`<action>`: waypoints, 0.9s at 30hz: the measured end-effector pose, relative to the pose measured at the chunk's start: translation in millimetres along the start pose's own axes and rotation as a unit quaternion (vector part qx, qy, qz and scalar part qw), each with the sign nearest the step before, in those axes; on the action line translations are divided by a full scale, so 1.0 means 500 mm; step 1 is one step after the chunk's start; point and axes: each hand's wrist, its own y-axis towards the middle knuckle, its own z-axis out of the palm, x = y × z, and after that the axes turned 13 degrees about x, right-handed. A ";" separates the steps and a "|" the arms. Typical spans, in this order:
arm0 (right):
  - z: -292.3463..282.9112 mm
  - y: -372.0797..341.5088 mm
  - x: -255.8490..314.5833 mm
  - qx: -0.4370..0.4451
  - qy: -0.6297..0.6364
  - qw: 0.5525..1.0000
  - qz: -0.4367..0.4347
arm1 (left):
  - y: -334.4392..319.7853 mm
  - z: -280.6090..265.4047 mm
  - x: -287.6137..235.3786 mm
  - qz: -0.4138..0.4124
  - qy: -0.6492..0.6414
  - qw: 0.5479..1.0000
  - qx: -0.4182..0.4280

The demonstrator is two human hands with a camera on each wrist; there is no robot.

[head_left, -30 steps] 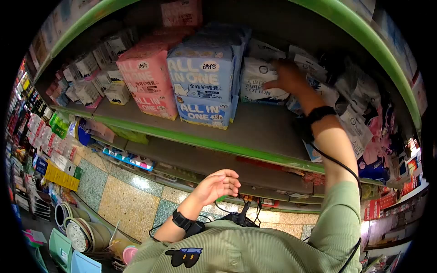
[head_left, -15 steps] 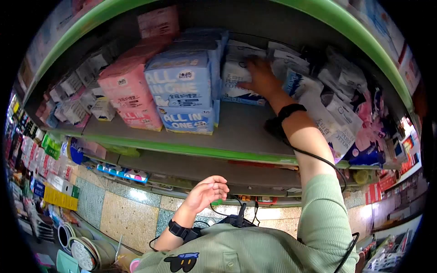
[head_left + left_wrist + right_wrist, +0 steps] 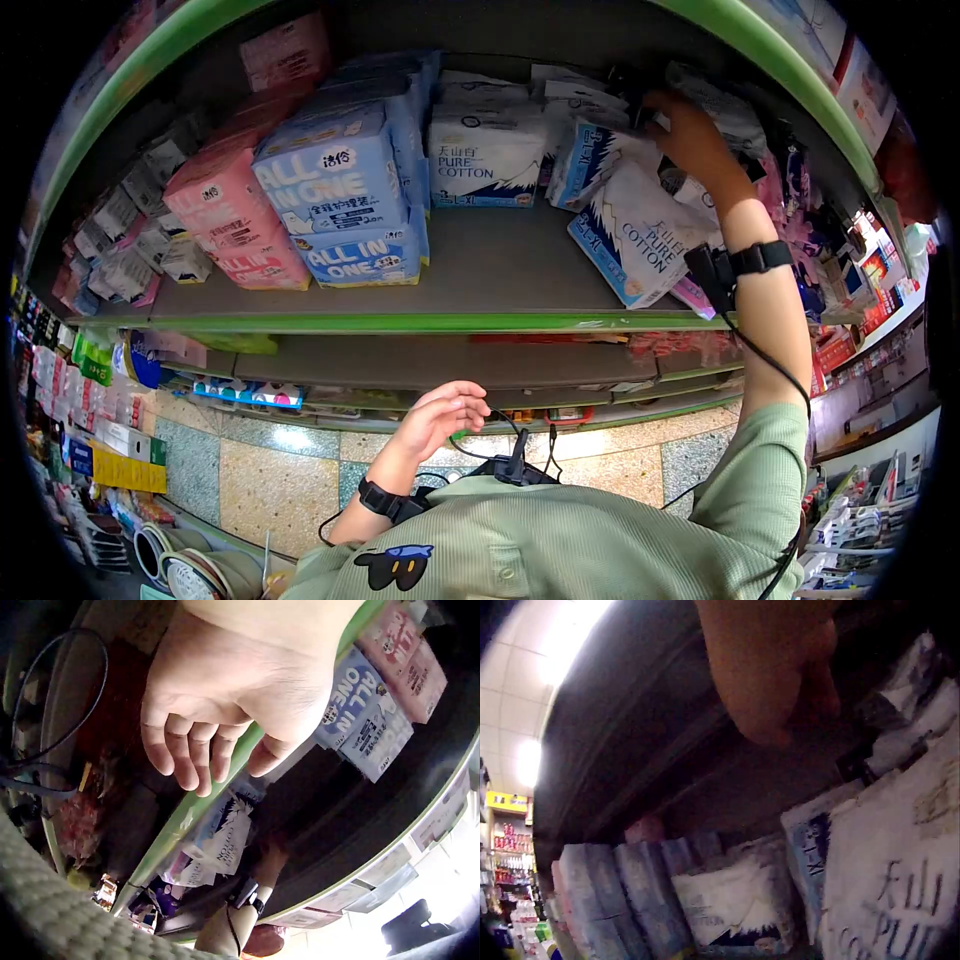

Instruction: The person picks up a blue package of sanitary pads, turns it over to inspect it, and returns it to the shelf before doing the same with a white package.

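My right hand [image 3: 690,140] reaches deep over the shelf, its fingers in shadow close to a dark package [image 3: 628,88] at the back. In the right wrist view nothing shows between the thumb and fingers. Below that hand, a white and blue Pure Cotton pack [image 3: 640,235] leans askew, with a narrower blue and white pack [image 3: 582,165] beside it. To their left a stack of Pure Cotton packs [image 3: 485,155] stands upright. My left hand [image 3: 440,420] hangs in front of the shelf with loosely bent fingers and holds nothing.
Blue All In One packs [image 3: 335,190] and pink ones [image 3: 235,220] are stacked toward the left, beyond them small boxes [image 3: 125,240]. A green shelf edge [image 3: 430,323] runs along the front. Crinkled clear bags [image 3: 720,105] lie at the back right. A cable trails from my right wrist.
My right hand has left the upright Pure Cotton stack and moved right, over the leaning packs toward the back. The head view has shifted right. My left hand stays much the same.
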 end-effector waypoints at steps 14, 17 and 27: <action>0.099 0.059 -0.081 0.218 0.040 0.972 0.084 | -0.068 0.006 0.001 0.039 0.007 0.997 -0.061; 0.094 0.065 -0.115 0.217 -0.053 0.974 -0.022 | -0.087 0.003 0.003 0.051 0.008 0.996 -0.078; 0.015 -0.085 0.055 0.327 -0.014 0.936 0.130 | -0.104 -0.005 0.001 0.056 0.023 0.994 -0.094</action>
